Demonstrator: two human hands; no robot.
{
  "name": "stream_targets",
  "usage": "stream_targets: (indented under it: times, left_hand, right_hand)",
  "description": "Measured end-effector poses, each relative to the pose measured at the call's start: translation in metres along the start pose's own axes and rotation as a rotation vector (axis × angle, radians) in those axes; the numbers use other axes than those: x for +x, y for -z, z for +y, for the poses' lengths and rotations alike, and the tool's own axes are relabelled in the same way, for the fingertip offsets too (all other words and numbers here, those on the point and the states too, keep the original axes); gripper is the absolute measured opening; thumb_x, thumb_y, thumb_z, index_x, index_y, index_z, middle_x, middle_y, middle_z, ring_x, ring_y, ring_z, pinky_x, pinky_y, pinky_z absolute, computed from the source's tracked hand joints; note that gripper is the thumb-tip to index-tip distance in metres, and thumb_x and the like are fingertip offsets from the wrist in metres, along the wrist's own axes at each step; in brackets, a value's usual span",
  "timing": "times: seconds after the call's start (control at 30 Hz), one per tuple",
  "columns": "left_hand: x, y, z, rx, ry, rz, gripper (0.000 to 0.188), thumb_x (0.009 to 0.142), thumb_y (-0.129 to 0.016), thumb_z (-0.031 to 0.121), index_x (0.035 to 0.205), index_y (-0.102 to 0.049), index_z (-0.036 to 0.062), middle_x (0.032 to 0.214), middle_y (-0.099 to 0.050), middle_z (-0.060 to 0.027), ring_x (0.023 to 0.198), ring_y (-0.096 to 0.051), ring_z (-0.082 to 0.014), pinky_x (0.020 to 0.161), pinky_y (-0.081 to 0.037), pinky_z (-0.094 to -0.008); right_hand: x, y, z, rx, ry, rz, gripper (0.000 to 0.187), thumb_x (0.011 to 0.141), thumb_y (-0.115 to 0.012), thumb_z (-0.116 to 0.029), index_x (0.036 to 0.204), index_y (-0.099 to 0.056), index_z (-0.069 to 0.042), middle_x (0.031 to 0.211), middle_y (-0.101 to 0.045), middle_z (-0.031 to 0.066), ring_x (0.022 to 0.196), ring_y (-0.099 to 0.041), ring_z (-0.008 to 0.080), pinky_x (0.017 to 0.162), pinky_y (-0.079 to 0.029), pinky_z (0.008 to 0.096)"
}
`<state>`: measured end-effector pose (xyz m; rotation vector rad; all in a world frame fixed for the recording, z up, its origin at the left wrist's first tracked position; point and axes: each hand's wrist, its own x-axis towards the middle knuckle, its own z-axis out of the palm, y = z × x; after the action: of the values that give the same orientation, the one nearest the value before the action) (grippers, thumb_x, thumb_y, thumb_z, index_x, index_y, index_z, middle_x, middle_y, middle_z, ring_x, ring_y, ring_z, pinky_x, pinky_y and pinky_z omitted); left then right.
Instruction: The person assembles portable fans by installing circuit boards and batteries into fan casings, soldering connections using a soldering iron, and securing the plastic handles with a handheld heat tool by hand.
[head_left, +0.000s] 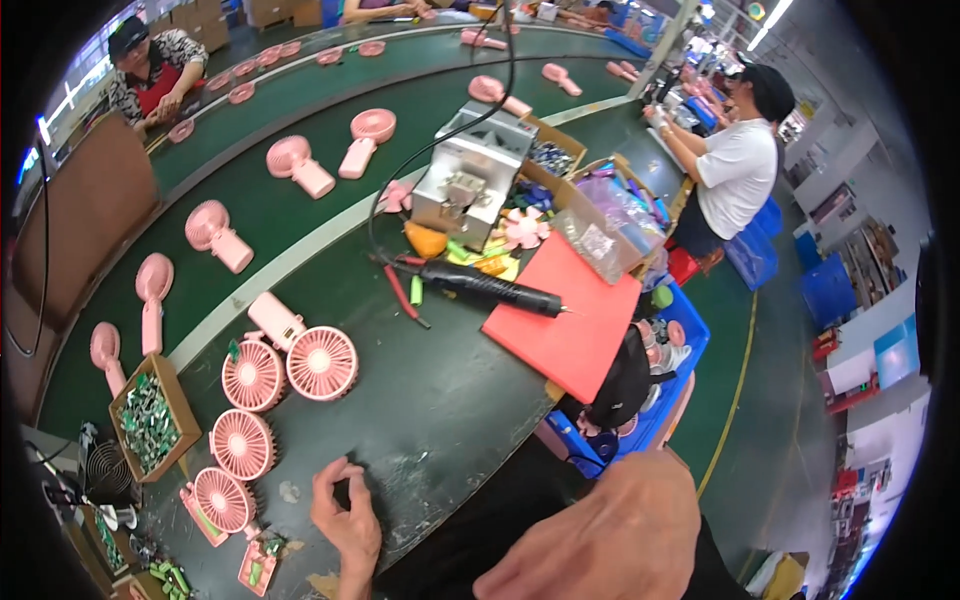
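Pink fans [243, 444] lie on the tabletop [420, 400], left of the left hand [348, 515], whose grip is loosely curled, thumb and fingertips close, nothing visible in it. The right hand [620, 530] shows its back; its fingers are hidden, so I cannot tell its grip. The left hand seems between pieces; taking up a fan would call for widening it and reaching leftward. Past the fans, a cardboard box [174, 458] holds small green parts [150, 422]; rightward, a blue bin [703, 325] holds pink parts [657, 354] and a black item [622, 385].
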<state>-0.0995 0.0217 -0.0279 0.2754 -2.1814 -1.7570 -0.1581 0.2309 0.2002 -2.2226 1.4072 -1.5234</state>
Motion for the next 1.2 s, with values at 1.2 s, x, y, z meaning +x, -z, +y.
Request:
stream_targets:
  times: [1.2]
  left_hand:
    - [-0.086, -0.025, 0.048, 0.626, -0.235, -0.303, 0.064, 0.083, -0.070, 0.035, 0.132, -0.045, 0.0010, 0.086, -0.068, -0.0160, 0.077, -0.068, -0.0320, 0.066, -0.054, -0.0402]
  right_hand:
    - [-0.162, -0.098, 0.084, 0.824, -0.824, 0.436, 0.050, 0.091, -0.058, -0.001, 0.137, -0.040, 0.004, 0.114, -0.064, 0.0175, 0.085, -0.068, 0.0214, 0.064, -0.051, 0.0269]
